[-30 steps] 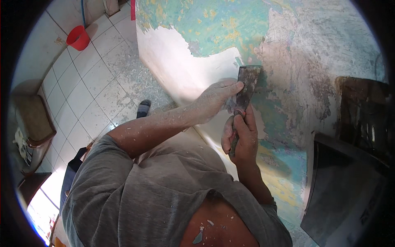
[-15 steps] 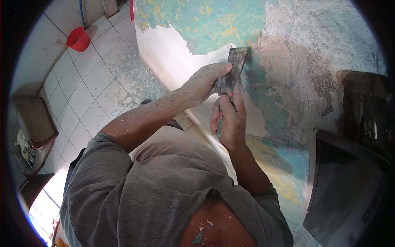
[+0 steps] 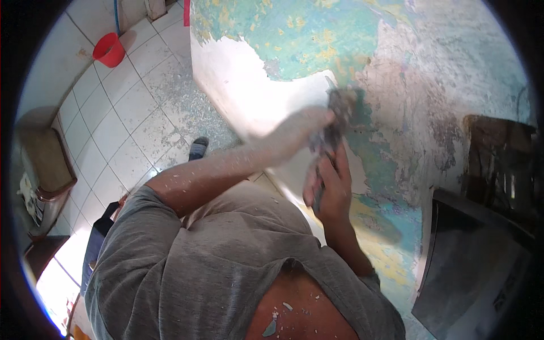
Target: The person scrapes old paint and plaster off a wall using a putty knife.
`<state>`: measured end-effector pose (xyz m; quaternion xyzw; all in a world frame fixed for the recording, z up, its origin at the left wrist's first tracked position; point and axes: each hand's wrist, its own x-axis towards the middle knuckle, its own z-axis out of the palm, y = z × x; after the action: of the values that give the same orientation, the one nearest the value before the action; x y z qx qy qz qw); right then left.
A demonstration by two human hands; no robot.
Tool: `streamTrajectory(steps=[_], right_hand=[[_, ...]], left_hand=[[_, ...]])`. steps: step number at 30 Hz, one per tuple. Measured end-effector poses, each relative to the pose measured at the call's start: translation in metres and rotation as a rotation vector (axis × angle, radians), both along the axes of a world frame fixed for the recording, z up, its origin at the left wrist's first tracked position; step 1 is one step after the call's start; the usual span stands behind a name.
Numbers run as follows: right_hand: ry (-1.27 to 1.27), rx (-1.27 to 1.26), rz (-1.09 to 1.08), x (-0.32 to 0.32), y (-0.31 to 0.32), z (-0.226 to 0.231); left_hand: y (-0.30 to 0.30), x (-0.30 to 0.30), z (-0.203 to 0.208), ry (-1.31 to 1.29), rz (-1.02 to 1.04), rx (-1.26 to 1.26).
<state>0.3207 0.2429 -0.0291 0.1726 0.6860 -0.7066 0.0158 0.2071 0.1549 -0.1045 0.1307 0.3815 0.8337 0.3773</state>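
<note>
My right hand [image 3: 335,187] is closed round the handle of a scraper [image 3: 342,107], and the handle's end pokes out below the fist. The flat blade points up and away, in front of the wall [image 3: 396,107]; motion smears it. My left hand [image 3: 306,129] is closed at the blade's lower part, its thumb along the edge, its fingers blurred. Behind the scraper the wall is patchy: green and yellow old paint, a bare white area on the left, greyish scraped plaster on the right. I cannot tell whether the blade touches it.
A red bucket [image 3: 109,51] stands on the dust-strewn tiled floor [image 3: 133,110] at the far left. Cushioned wooden furniture [image 3: 48,164] is at the left edge. On the right is a dark flat screen [image 3: 470,260], with a dark wooden piece [image 3: 498,158] beyond it.
Both hands and the scraper have shifted slightly right and toward me. The blade and left hand are now blurred by motion. A foot has come into view on the floor.
</note>
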Motion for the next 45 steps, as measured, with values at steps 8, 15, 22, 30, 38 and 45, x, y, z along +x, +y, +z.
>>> streamTrajectory(steps=[8, 15, 22, 30, 38, 45], right_hand=[[-0.086, -0.061, -0.050, 0.004, 0.016, 0.018], [-0.074, -0.173, -0.023, 0.008, 0.021, 0.024], [-0.063, -0.108, -0.022, -0.008, 0.006, 0.022], [-0.020, -0.128, 0.042, -0.037, -0.003, 0.014], [-0.092, -0.033, 0.011, -0.044, -0.004, 0.013], [-0.130, -0.035, 0.082, -0.004, 0.020, 0.010]], left_hand=[[0.018, 0.000, 0.005, -0.148, -0.049, 0.128], [0.021, 0.017, 0.011, 0.081, 0.042, 0.012], [0.014, 0.000, 0.001, -0.138, -0.013, 0.199], [0.004, -0.026, -0.002, -0.155, 0.069, 0.257], [0.004, -0.025, 0.004, -0.225, 0.158, 0.236], [-0.007, -0.044, -0.011, 0.201, 0.512, -0.236]])
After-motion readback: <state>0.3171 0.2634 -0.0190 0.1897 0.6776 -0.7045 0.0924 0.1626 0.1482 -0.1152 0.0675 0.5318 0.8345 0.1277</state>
